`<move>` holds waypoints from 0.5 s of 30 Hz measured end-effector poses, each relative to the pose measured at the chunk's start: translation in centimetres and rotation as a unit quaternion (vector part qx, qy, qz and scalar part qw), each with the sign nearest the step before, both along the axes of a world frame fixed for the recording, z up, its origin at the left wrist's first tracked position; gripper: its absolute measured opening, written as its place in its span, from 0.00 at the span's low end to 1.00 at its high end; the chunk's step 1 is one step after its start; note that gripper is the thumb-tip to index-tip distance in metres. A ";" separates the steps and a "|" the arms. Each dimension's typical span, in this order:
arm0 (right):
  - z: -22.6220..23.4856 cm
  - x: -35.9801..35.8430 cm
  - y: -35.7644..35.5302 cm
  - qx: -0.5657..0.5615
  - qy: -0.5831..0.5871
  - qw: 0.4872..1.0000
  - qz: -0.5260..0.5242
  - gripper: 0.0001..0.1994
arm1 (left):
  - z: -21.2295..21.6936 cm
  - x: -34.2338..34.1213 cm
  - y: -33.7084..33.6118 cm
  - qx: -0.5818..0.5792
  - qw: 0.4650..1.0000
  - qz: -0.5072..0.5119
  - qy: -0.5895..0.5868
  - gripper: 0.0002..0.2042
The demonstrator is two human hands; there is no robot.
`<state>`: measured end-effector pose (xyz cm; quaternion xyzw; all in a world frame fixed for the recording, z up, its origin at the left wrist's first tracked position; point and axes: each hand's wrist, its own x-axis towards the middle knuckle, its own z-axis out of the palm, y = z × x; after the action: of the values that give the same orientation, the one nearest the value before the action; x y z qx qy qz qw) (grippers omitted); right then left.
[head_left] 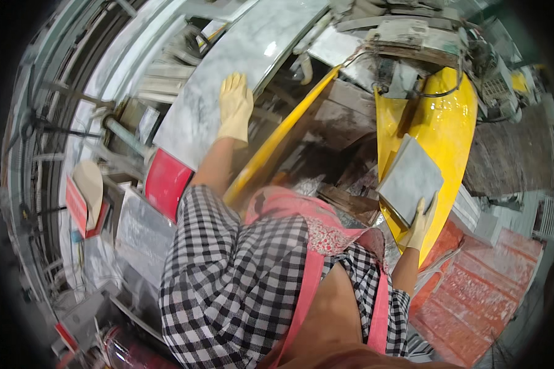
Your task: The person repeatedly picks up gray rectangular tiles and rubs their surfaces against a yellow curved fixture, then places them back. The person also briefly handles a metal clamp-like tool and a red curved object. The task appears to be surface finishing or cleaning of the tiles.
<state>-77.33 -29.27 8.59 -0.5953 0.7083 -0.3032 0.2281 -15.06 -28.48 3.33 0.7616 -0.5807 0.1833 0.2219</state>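
Observation:
My left hand point(235, 106), in a pale yellow rubber glove, lies flat on a long, glossy marble-look slab point(243, 46), fingers stretched out together. At the slab's near end is a red panel point(167, 183). My right hand point(420, 225), gloved the same way, holds the lower right edge of a square grey-white stone tile point(412, 178). The tile is tilted, and part of it overlaps a curved, wet yellow sheet point(454, 132). Some of my right fingers are hidden along the tile's edge.
A yellow bar point(283, 130) slants between my hands, beside a dark, dusty recess point(345, 123). A machine with cables point(406, 37) stands at the far right. Reddish, worn boards point(483, 289) lie at the lower right. Grey metal framework point(43, 160) runs along the left.

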 end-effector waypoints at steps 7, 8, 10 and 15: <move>-0.8 -0.7 -0.3 0.006 0.003 1.000 -0.012 0.31 | 2.9 13.7 10.2 0.160 0.944 0.279 0.074 0.46; -0.9 -0.8 -0.4 -0.014 0.022 1.000 0.005 0.31 | 3.3 15.7 11.9 0.220 0.902 0.305 0.212 0.49; -0.8 -0.7 -0.5 -0.010 0.045 0.999 0.007 0.31 | 3.8 18.2 14.1 0.341 0.808 0.291 0.383 0.51; -0.5 -0.1 -0.1 -0.048 0.036 0.998 -0.005 0.32 | 5.5 18.4 15.0 0.409 0.814 0.280 0.302 0.49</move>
<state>-77.38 -29.33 8.06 -0.6124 0.7035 -0.3167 0.1724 3.30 -13.43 8.87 0.9289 -0.2674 -0.2560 -0.0075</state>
